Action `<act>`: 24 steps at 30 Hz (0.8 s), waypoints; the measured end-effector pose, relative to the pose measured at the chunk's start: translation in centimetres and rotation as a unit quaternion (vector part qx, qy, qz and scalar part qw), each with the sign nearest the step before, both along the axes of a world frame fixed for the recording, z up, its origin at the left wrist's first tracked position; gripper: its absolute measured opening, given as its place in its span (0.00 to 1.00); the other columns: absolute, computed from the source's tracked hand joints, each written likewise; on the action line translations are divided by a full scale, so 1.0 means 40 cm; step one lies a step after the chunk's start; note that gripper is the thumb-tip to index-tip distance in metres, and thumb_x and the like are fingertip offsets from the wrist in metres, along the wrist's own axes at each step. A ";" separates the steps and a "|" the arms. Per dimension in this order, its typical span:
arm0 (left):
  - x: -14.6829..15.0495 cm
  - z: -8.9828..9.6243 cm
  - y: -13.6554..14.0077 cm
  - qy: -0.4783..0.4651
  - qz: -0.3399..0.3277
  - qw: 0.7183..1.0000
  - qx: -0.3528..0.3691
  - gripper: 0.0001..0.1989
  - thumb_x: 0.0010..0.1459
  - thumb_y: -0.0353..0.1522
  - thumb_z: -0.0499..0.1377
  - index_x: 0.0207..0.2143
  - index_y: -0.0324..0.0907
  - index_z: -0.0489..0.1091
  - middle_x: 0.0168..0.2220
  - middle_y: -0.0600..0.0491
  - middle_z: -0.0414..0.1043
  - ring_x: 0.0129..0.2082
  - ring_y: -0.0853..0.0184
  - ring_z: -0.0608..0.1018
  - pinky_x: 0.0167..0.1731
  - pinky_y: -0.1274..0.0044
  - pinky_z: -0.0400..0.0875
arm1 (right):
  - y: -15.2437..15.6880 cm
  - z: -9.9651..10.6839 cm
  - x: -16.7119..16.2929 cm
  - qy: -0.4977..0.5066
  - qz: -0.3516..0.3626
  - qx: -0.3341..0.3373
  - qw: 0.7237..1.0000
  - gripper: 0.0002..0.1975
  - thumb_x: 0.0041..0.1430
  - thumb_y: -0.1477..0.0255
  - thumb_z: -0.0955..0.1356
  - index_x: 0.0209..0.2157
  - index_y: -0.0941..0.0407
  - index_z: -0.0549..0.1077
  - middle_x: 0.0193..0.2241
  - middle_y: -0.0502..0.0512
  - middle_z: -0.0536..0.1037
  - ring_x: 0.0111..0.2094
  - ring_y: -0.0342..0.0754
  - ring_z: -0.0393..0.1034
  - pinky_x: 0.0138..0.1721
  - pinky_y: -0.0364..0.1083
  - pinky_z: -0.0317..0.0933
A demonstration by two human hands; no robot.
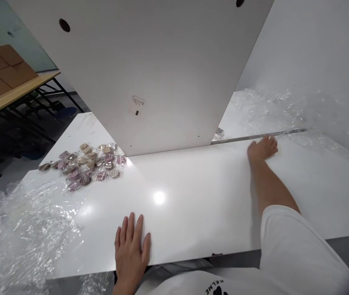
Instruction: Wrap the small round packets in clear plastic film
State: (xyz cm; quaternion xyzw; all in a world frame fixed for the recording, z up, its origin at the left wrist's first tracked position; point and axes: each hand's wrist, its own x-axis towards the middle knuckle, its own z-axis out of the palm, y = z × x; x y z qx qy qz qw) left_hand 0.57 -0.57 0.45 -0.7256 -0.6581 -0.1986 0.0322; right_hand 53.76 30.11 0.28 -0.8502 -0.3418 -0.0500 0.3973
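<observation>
My left hand (129, 250) lies flat on the white tabletop (192, 213) near its front edge, fingers stretched out, nothing held. Farther off to the right, my right hand (263, 148) is over the table by the dark gap between two table sections. Its fingers are slightly bent and the thumb stands apart; no object shows in it. Just beyond it spreads a heap of clear plastic wrappers (279, 108). Left of centre are several small, individually wrapped round pieces (91, 164), beige and purplish, spread in a loose pile.
An upright white panel (162, 82) with round holes and a small label rises from the table's middle. More crumpled clear plastic (29, 233) covers the left end and hangs over the edge. Cardboard boxes (3, 71) stand on a wooden table (23, 91) behind. A white wall (325, 53) borders the right.
</observation>
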 end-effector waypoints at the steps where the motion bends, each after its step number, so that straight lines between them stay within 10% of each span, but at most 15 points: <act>1: 0.000 -0.002 0.000 0.003 -0.002 1.000 0.002 0.37 0.62 0.35 0.56 0.71 0.55 0.48 0.70 0.49 0.54 0.69 0.50 0.58 0.66 0.55 0.52 | -0.026 0.009 0.032 0.019 0.002 -0.015 1.000 0.13 0.62 0.72 0.62 0.43 0.61 0.75 0.56 0.82 0.65 0.60 0.64 0.52 0.55 0.66 0.44; 6: -0.002 -0.019 -0.003 -0.005 0.002 1.000 0.017 0.34 0.63 0.35 0.56 0.70 0.53 0.52 0.69 0.47 0.55 0.69 0.50 0.58 0.66 0.54 0.52 | -0.162 0.035 0.014 0.020 0.053 -0.027 0.998 0.12 0.59 0.72 0.62 0.21 0.52 0.64 0.38 0.73 0.71 0.46 0.61 0.60 0.47 0.62 0.55; 13: 0.017 0.064 0.030 -0.202 0.022 0.975 -0.091 0.23 0.62 0.42 0.56 0.56 0.42 0.73 0.64 0.41 0.64 0.67 0.47 0.61 0.64 0.54 0.55 | -0.543 0.020 -0.412 0.054 0.291 0.007 0.955 0.09 0.61 0.63 0.62 0.32 0.51 0.69 0.32 0.57 0.73 0.33 0.54 0.67 0.39 0.55 0.66; 15: 0.056 0.113 0.058 -0.363 -0.003 0.911 -0.197 0.25 0.63 0.46 0.55 0.56 0.41 0.71 0.59 0.41 0.70 0.60 0.52 0.70 0.60 0.60 0.65 | -0.665 0.053 -0.560 0.113 0.431 0.016 0.895 0.08 0.64 0.64 0.62 0.33 0.50 0.70 0.32 0.55 0.74 0.34 0.52 0.68 0.37 0.52 0.67; 20: 0.133 0.155 0.124 -0.635 -0.042 0.640 -0.431 0.25 0.51 0.50 0.67 0.38 0.37 0.75 0.38 0.44 0.79 0.37 0.61 0.81 0.40 0.70 0.75 | -0.835 0.159 -0.759 0.225 0.680 -0.082 0.693 0.10 0.67 0.64 0.64 0.46 0.47 0.73 0.44 0.53 0.76 0.42 0.49 0.72 0.44 0.49 0.69; 22: 0.111 0.146 0.133 -0.671 0.000 0.627 -0.395 0.23 0.45 0.45 0.72 0.33 0.37 0.74 0.32 0.47 0.78 0.31 0.65 0.80 0.37 0.72 0.75 | -0.835 0.163 -0.734 0.223 0.644 -0.076 0.728 0.10 0.66 0.63 0.64 0.47 0.46 0.74 0.43 0.53 0.77 0.39 0.49 0.72 0.41 0.50 0.70; 24: 0.059 0.140 0.137 -0.677 0.037 0.648 -0.349 0.21 0.44 0.42 0.73 0.32 0.37 0.73 0.30 0.48 0.78 0.29 0.67 0.79 0.34 0.73 0.75 | -0.796 0.138 -0.664 0.169 0.508 -0.008 0.844 0.11 0.65 0.61 0.64 0.45 0.47 0.74 0.42 0.55 0.76 0.38 0.52 0.72 0.41 0.54 0.70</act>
